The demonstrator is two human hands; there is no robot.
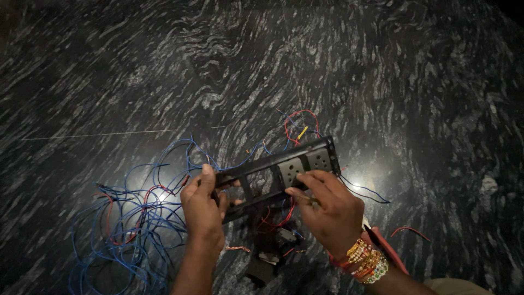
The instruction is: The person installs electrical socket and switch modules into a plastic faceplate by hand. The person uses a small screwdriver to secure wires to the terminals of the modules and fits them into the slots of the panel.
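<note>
A tangle of blue and red wires (131, 218) lies on the dark veined stone floor (382, 82)

Tilted black socket frame (278, 170), held aloft

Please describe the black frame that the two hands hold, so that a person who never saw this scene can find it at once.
On the dark veined stone floor, look right of the tangle of blue wires. There the left hand and the right hand hold a long black frame between them, tilted up to the right. Unlike the loose wires around it, it is rigid, with socket modules at its right end and open slots at its left.
</note>
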